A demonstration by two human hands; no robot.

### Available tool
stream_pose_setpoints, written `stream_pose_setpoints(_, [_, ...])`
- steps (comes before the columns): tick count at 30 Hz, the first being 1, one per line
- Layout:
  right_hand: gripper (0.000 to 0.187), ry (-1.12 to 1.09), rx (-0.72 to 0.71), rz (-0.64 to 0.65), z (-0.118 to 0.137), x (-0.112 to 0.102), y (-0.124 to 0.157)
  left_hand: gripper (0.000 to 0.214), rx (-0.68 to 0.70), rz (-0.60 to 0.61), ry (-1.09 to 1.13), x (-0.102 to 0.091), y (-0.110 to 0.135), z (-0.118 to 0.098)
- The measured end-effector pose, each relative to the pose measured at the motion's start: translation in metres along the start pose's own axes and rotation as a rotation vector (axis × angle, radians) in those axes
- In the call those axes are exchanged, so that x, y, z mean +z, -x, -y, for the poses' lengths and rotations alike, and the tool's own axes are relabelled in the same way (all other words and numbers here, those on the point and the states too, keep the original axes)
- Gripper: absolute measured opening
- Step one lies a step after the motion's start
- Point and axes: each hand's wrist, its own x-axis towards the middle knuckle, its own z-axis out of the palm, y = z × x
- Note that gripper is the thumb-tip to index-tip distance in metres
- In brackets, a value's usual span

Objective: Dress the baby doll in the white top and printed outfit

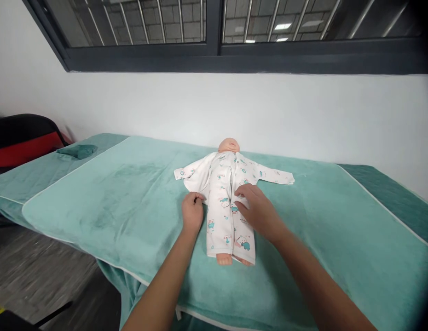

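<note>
A baby doll (229, 145) lies on its back, head toward the wall and feet toward me. It wears a white long-sleeved baby shirt (219, 161) and white baby trousers (219, 230), both printed with small teal and red figures. The shirt's sleeves stretch out to both sides. On the left, my left hand (192, 212) is closed, its fingertips pinching the lower edge of the shirt. My right hand (258, 209) hovers over or touches the doll's right-hand side near the waist, thumb and fingers apart. Only the feet show below the trouser cuffs.
A teal plush cover (131, 197) spreads over the bed under the doll. A face hole (77, 151) is at the bed's far left, beside a black and red chair (24, 142). Behind the bed stand a white wall (159, 105) and a dark-framed barred window (214, 57).
</note>
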Motion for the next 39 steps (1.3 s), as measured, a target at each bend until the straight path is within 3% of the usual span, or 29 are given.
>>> stream_pose_setpoints(5, [0.019,0.031,0.149,-0.192,-0.014,0.009,0.031,0.021,-0.005,0.013,0.016,0.001,-0.001,0.002])
stream_pose_setpoints(13, [0.013,-0.047,0.195,-0.145,-0.020,0.017,0.037,0.022,-0.018,0.007,0.026,0.000,-0.001,0.001])
stream_pose_setpoints(19, [0.030,-0.115,0.202,-0.189,0.006,0.018,0.080,0.021,-0.032,0.006,0.032,0.000,0.000,0.000])
stream_pose_setpoints(23, [0.030,-0.144,0.172,-0.154,0.030,0.028,0.128,0.021,-0.045,0.005,0.032,0.001,-0.001,0.000])
stream_pose_setpoints(26, [0.025,-0.142,0.204,-0.155,0.040,0.037,0.146,0.021,-0.050,0.012,0.037,0.001,-0.001,0.000])
stream_pose_setpoints(30, [0.006,-0.160,0.239,-0.205,0.046,0.042,0.140,0.021,-0.055,0.008,0.042,0.001,0.000,-0.002])
stream_pose_setpoints(39, [0.010,-0.077,0.132,-0.344,0.065,0.018,0.120,0.022,-0.058,0.015,0.062,-0.002,0.001,-0.004])
